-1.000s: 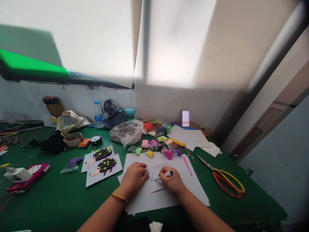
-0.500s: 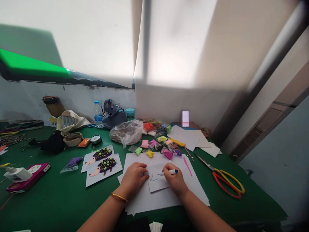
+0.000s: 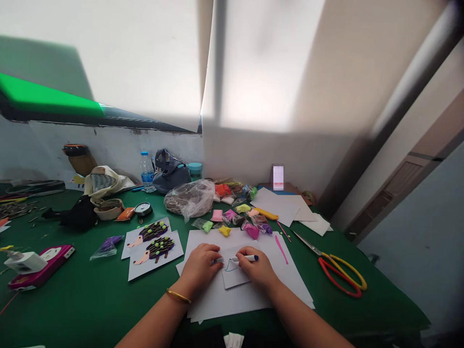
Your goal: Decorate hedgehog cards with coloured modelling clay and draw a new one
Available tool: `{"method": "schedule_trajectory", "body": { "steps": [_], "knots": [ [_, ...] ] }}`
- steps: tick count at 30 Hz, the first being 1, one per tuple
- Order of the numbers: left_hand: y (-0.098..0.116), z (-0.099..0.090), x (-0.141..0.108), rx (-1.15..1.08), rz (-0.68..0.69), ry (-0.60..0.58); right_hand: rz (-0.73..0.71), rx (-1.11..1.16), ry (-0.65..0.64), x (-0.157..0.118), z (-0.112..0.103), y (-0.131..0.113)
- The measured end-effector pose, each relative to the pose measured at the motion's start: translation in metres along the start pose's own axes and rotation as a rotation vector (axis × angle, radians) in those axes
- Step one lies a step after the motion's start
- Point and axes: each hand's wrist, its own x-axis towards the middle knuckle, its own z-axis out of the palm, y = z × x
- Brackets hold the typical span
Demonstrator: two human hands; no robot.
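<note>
My right hand [image 3: 252, 266] grips a white marker [image 3: 250, 258] with a dark blue end, its tip on a small white card [image 3: 235, 279]. Thin blue curved lines [image 3: 229, 266] show on the card's left part. At the card's left edge, my left hand [image 3: 201, 266] rests with bent fingers around a small pale marker cap [image 3: 217, 260]. Beneath the card lie larger white sheets [image 3: 217, 307]. A pink plastic modelling tool [image 3: 281, 249] lies on these sheets, right of my right hand.
Two hedgehog pictures [image 3: 155, 256] lie left of the sheets. Bagged coloured clay [image 3: 251, 229] is spread behind my hands. Large scissors [image 3: 335, 266] with red and yellow handles lie at the right. A plastic bag [image 3: 190, 198], a water bottle [image 3: 147, 171] and a magenta box [image 3: 43, 266] also stand about.
My right hand has moved slightly left with the marker, and the blue line on the card has grown. My left hand has stayed in place.
</note>
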Motion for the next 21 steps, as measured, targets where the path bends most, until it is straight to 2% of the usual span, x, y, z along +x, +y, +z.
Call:
{"method": "schedule_trajectory", "body": {
  "steps": [21],
  "knots": [
    [0.0001, 0.0003, 0.0005, 0.015, 0.006, 0.001, 0.003, -0.021, -0.002, 0.0010, 0.0035, 0.0036]
  ]
}}
